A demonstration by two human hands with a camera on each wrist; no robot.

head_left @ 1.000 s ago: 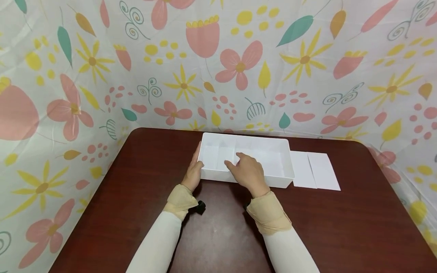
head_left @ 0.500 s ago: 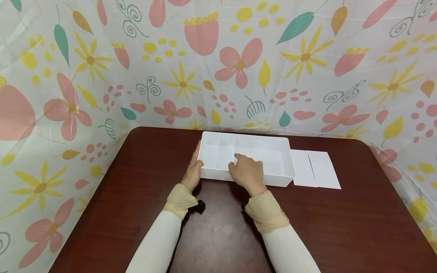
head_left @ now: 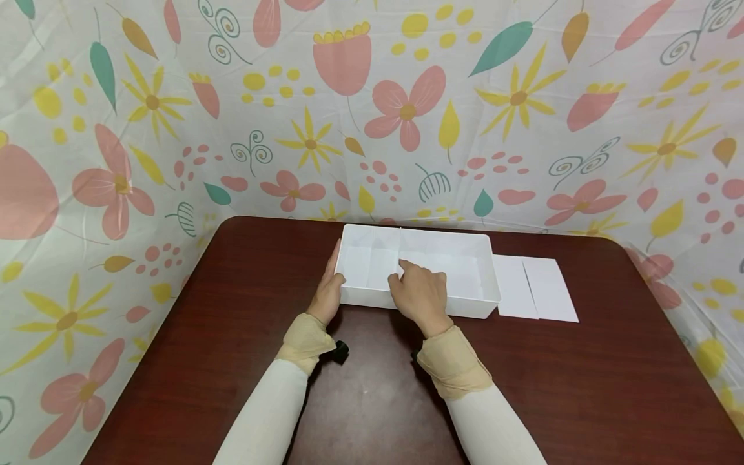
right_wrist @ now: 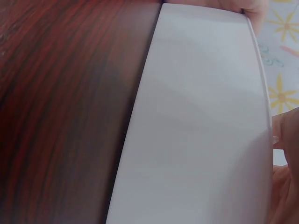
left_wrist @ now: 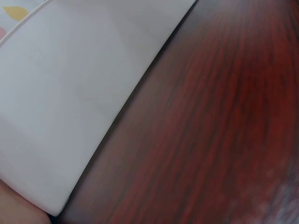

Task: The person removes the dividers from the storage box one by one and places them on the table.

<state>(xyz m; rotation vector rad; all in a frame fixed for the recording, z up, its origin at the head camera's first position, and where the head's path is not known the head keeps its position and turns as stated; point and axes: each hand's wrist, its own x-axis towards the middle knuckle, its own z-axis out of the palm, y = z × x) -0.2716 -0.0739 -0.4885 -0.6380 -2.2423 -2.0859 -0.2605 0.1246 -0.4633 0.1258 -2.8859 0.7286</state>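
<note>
A white open box [head_left: 366,296] stands near the far edge of the table, with two thin white dividers [head_left: 400,244] across its left part. My left hand [head_left: 327,296] grips the box's left end, thumb at the front corner and fingers along the side. Over the front wall reaches my right hand [head_left: 421,294], which pinches the right-hand divider between thumb and index finger; the exact contact is partly hidden. In the right wrist view the box wall [right_wrist: 196,112] covers most of the picture, with right-hand fingers [right_wrist: 286,186] beyond its rim.
Two flat white pieces [head_left: 514,290] lie side by side just right of the box on the dark red-brown table [head_left: 616,361]. A flower-patterned curtain [head_left: 372,129] hangs close behind and to the sides.
My right thumb has drawn in toward the index finger at the divider, and the hand has tilted slightly. The left hand keeps its grip and the box stays in place.
</note>
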